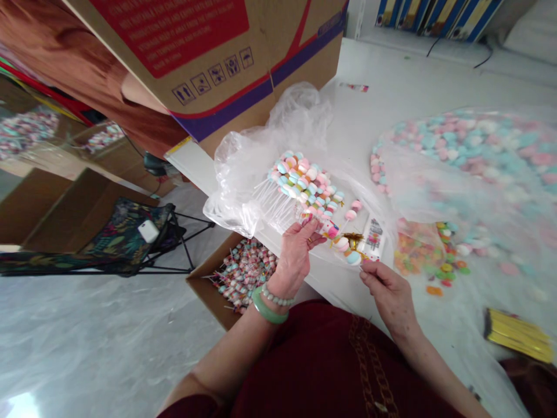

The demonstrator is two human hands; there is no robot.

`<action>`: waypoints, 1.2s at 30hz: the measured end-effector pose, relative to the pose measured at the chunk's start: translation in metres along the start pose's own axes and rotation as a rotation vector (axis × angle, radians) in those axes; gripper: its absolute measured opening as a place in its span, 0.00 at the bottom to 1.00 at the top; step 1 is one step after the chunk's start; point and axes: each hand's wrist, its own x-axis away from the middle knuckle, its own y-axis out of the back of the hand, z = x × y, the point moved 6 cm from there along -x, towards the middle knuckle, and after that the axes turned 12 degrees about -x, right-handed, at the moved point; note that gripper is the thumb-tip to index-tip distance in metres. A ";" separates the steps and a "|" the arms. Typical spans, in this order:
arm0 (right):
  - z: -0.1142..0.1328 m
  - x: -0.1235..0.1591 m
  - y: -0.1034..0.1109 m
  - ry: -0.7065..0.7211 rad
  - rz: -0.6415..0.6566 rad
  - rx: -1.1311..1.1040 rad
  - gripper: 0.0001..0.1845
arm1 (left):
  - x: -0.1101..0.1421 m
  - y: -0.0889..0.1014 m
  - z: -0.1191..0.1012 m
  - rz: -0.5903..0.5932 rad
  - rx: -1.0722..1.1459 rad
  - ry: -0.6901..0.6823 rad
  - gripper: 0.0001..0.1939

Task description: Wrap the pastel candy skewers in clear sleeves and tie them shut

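Note:
My left hand (298, 249), with a green bangle and a beaded bracelet at the wrist, pinches a small printed plastic wrapper (329, 228). My right hand (389, 290) is closed at the near end of a marshmallow lollipop (347, 251); its thumb and finger seem to grip the stick. Gold ties (353, 238) lie close behind that lollipop. A pile of marshmallow lollipops (304, 180) with white sticks lies on clear plastic just beyond my left hand. One short pink lollipop (354, 209) rests apart from them.
A large carton (278, 64) stands at the back left, a person's sleeve (98, 75) behind it. Loose marshmallows (487, 136) and gummy candies (418, 252) cover the right. A bundle of gold ties (517, 335) lies near the right edge. Below the table, a box (202, 284) holds wrapped lollipops.

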 end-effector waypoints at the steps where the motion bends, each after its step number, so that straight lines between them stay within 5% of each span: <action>1: 0.003 0.001 -0.001 0.063 0.008 0.046 0.07 | 0.000 0.000 0.001 -0.001 0.008 0.013 0.10; 7: 0.014 0.005 -0.004 0.317 0.036 0.205 0.10 | -0.001 0.003 0.004 -0.016 0.023 0.009 0.09; 14: 0.007 0.001 -0.004 0.248 0.057 0.266 0.10 | 0.004 -0.007 0.010 0.186 -0.098 0.092 0.11; 24: 0.016 0.009 -0.012 0.359 0.068 0.390 0.12 | 0.002 -0.011 0.024 0.239 0.036 0.138 0.08; 29: 0.004 0.003 -0.016 0.094 0.122 0.095 0.09 | 0.005 -0.019 0.029 0.234 0.092 0.166 0.10; 36: -0.020 0.005 -0.033 -0.556 0.208 -0.694 0.12 | 0.004 -0.018 0.029 0.255 0.098 0.174 0.11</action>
